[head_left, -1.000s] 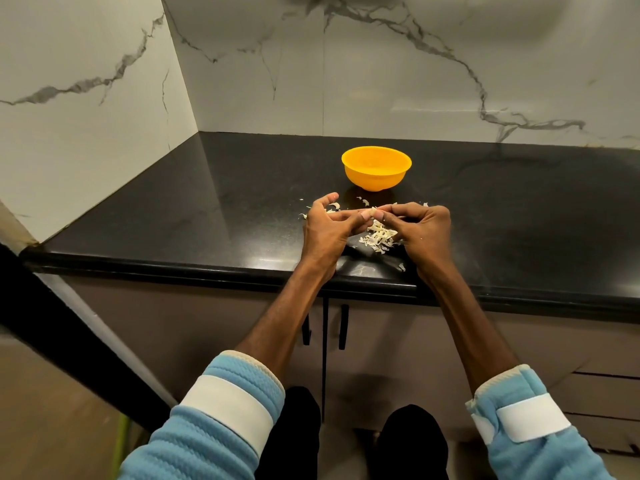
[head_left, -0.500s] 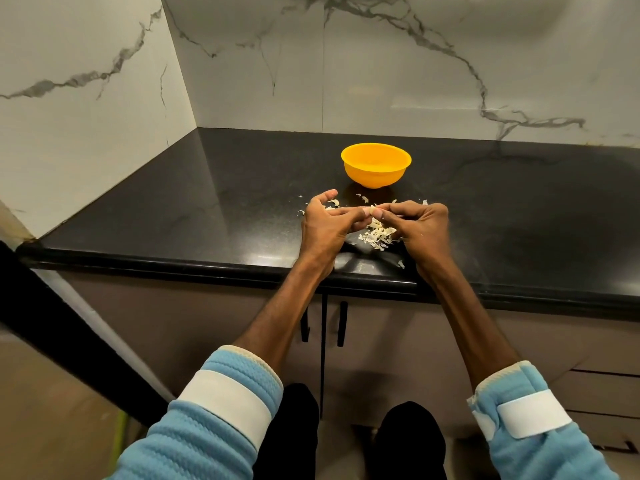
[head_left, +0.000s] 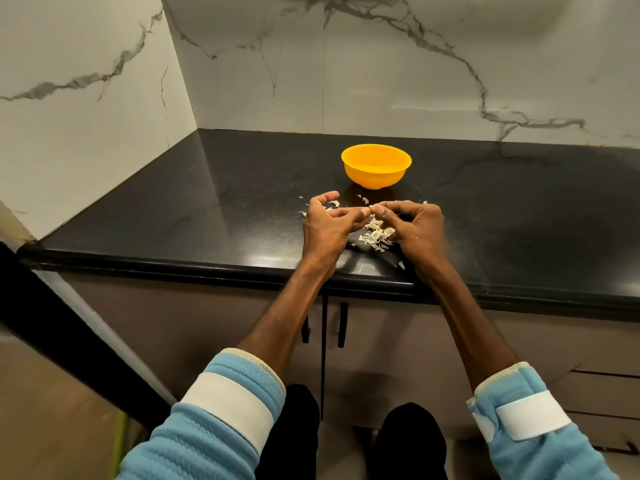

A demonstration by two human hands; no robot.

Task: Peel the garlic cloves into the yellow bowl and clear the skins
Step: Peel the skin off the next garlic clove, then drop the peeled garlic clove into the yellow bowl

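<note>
A yellow bowl (head_left: 376,166) stands on the black countertop (head_left: 207,202), just beyond my hands. My left hand (head_left: 327,226) and my right hand (head_left: 417,225) meet fingertip to fingertip over a pile of pale garlic skins (head_left: 375,234). Between the fingertips both hands pinch a small garlic clove (head_left: 373,208), mostly hidden by the fingers. A few loose skin flakes (head_left: 333,204) lie beyond my left hand and toward the bowl. What the bowl holds I cannot make out.
Marble walls close the counter at the left and the back. The counter's front edge (head_left: 207,268) runs just under my wrists, with cabinet doors and black handles (head_left: 342,324) below. A stray skin flake (head_left: 401,265) lies near the edge.
My hands stay together over the skin pile, with only small finger movements on the clove. The bowl has not moved.
</note>
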